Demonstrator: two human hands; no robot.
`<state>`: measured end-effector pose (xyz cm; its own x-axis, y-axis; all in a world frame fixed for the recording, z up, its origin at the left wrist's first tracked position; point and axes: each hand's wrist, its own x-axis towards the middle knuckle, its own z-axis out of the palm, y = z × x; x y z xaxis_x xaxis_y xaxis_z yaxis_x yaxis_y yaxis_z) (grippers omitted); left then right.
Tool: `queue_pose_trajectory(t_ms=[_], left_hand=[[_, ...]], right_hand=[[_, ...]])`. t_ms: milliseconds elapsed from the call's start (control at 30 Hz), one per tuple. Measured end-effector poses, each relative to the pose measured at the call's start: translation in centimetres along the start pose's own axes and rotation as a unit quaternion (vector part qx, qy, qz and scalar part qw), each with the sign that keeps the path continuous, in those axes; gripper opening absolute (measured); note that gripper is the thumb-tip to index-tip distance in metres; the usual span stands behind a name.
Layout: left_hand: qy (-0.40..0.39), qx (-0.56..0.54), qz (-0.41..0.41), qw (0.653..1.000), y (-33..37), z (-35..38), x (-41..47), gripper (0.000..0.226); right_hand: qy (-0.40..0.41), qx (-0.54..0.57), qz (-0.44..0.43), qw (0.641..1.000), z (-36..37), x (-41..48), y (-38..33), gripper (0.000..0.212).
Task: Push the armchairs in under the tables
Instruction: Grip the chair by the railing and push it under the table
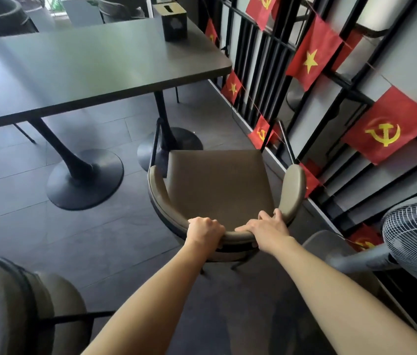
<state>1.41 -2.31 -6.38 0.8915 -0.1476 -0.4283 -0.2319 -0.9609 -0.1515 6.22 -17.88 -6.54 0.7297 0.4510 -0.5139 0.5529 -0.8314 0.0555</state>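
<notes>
Both forearms reach out from me to the armchair (217, 185): left hand (203, 230) curls tight over its backrest rim, right hand (266, 226) grips beside it, fingers spread. It stands short of the table (87, 67).

The armchair (217, 185) has a brown padded seat, a curved olive backrest that wraps round into short arms, and thin black metal legs. It stands upright on the grey tiled floor, facing the table, its seat wholly clear of the top and its front legs near the right round base. The table (79, 65) is a dark grey rectangular surface with rounded corners, carried on two black stems with round bases. A second armchair (35, 303) of the same kind stands at lower left, only partly seen.
</notes>
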Motion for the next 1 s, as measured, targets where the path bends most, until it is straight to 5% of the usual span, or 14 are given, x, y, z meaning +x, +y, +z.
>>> queue_pose_trajectory(t_ms=[400, 767, 1000], left_hand=[[0.022, -0.055, -0.111, 0.992, 3.1, -0.2, 2.7, 0.022], [0.003, -0.078, -0.114, 0.99, 7.0, -2.6, 5.7, 0.024], [0.018, -0.139, -0.112, 0.984, 3.7, 0.2, 4.8, 0.036]], right_hand=[[0.019, -0.039, -0.016, 0.999, -1.1, 2.9, 4.0, 0.064], [0.033, -0.003, -0.032, 0.999, -0.8, 3.8, 9.5, 0.069], [0.03, -0.009, -0.035, 0.999, -1.2, 3.7, 9.3, 0.067]])
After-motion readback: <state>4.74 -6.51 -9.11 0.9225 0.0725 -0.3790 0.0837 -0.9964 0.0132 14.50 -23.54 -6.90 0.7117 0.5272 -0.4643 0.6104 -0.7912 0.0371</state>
